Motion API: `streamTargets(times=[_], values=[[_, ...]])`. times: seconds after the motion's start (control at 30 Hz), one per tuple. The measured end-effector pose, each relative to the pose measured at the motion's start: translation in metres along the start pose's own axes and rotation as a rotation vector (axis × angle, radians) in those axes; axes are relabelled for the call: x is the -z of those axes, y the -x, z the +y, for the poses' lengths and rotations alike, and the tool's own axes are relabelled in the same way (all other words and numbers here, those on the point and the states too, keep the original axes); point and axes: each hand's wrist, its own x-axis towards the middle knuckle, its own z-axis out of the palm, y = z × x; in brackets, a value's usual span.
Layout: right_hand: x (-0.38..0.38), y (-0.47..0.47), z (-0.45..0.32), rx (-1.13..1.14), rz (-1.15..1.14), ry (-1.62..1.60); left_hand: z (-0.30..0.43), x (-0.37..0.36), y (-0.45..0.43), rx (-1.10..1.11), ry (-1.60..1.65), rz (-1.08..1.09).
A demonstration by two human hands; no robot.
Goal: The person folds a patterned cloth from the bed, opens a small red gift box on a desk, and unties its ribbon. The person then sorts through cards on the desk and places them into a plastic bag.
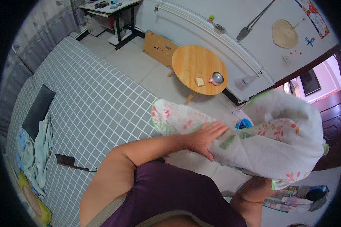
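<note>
A white floral blanket (253, 147) with green edging is bundled in front of me, its far right part blurred. One narrower end of it reaches left onto the grey-and-white checked bedspread (102, 93). My left hand (209, 137) lies spread on the blanket, fingers apart and pointing right. My right forearm reaches up under the blanket at the lower right; the hand itself is hidden by the cloth. On the bed, left of me, lies a dark bed brush (66, 161) with a looped handle.
A round wooden table (199, 65) holds a pink-handled metal cup (216, 79) and a small pale block (199, 82). Behind it stand a wooden board (159, 48) and a radiator (187, 28). A blue bucket (243, 124) is beyond the blanket. A dark pillow (39, 110) and crumpled clothes (34, 156) lie on the bed.
</note>
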Motion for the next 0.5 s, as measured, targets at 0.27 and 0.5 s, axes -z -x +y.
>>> streamTargets(times=[0.27,0.5], values=[[-0.103,-0.023,0.047,-0.485,-0.353,-0.517,-0.01,-0.013,0.044,0.202,0.883,-0.366],[-0.06,0.012,0.163,-0.743,-0.353,0.146,0.003,0.075,0.117,0.713,1.185,0.099]])
